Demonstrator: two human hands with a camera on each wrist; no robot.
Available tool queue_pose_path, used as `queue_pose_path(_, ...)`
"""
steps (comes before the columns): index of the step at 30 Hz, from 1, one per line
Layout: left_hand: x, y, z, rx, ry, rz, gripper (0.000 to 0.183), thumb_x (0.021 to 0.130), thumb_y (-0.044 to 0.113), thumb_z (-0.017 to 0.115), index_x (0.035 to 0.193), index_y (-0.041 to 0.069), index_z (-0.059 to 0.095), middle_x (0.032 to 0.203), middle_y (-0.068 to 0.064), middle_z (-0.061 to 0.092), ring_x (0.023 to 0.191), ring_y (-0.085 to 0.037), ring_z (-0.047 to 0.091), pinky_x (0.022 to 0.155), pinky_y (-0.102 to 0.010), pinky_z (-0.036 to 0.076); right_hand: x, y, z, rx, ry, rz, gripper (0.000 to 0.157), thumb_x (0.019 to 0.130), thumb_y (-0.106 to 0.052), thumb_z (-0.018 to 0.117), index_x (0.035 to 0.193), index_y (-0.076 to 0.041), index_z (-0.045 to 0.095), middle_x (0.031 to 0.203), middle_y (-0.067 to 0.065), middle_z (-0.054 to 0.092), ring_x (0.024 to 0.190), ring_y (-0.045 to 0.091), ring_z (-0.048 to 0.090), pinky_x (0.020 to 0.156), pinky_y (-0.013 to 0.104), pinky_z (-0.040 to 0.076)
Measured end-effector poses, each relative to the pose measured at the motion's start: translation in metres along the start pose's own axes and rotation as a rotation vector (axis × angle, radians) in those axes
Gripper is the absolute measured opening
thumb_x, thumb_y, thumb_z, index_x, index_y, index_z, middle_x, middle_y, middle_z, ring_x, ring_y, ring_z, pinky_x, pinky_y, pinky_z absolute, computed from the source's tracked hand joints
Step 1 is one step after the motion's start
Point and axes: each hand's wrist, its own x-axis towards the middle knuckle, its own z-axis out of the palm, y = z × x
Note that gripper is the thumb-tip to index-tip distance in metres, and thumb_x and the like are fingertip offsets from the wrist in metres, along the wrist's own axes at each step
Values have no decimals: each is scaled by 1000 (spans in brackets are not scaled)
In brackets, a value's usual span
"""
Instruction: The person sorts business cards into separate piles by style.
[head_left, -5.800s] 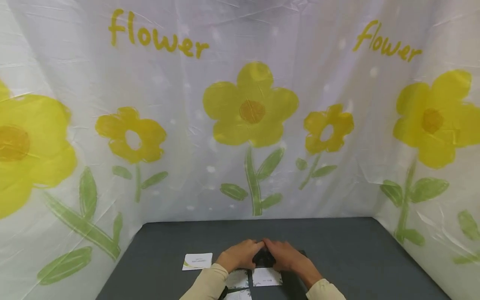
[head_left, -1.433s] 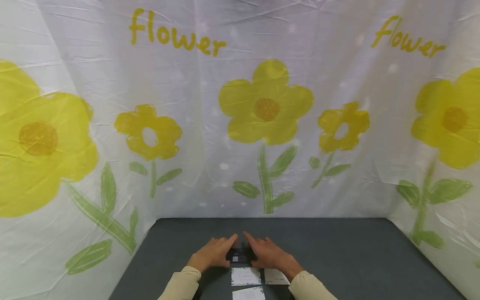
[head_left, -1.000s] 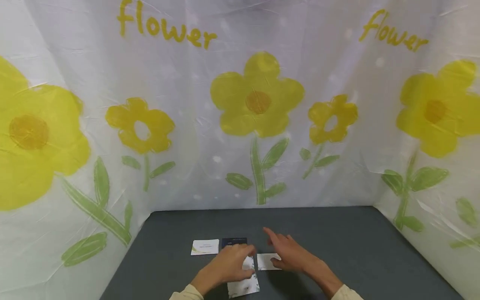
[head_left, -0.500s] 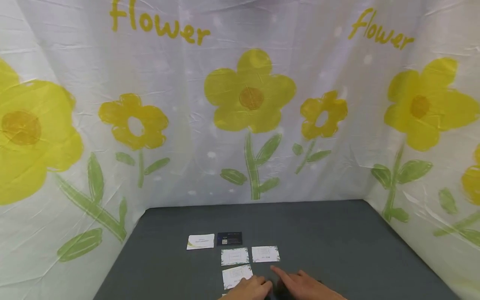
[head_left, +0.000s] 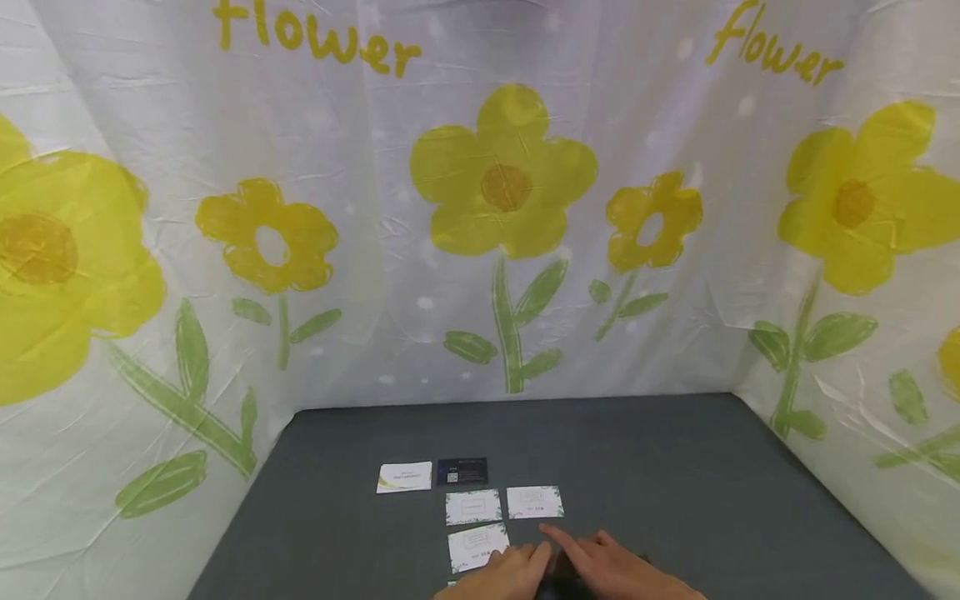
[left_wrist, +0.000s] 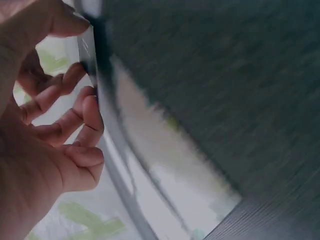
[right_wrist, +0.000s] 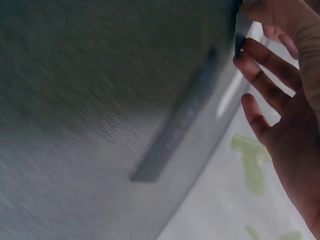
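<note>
At the near edge in the head view, my left hand and right hand sit close together with a dark shape between them. In the left wrist view, thumb and fingertips of the left hand pinch a thin card, seen nearly edge-on. The right hand pinches a card likewise, probably the same one; its face is hidden. Beyond the hands lie a dark card with a QR code and several white leaf-bordered cards, among them a right one, a middle one and a nearer, slightly tilted one.
White cards with a green-yellow curve lie left of the dark card on the dark grey tabletop. A blurred dark flat piece rests on the table in the right wrist view. A flower-printed curtain closes the back and sides.
Both hands have drawn back from the dark QR-code card, which now lies released beside the white cards. They have come to the near edge, where they pinch another card.
</note>
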Motion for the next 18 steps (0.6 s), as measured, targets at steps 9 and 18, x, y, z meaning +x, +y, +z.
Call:
queue_pose_path(9, -16, -6, -106, 154, 170, 39, 73, 69, 29, 89, 128, 18, 46, 100, 9, 65, 83, 2, 52, 76, -23, 33, 67, -68, -92, -168, 80, -2, 113, 78, -22, 90, 163, -6, 18, 118, -9, 65, 102, 3, 62, 95, 40, 39)
queue_pose_path(18, -8, -93, -136, 426, 230, -37, 76, 71, 31, 90, 131, 13, 46, 97, 6, 71, 80, -7, 60, 76, -31, 27, 168, -31, -90, -311, 72, 43, 114, 74, -25, 93, 162, -7, 23, 113, -4, 70, 95, 8, 65, 100, 47, 43)
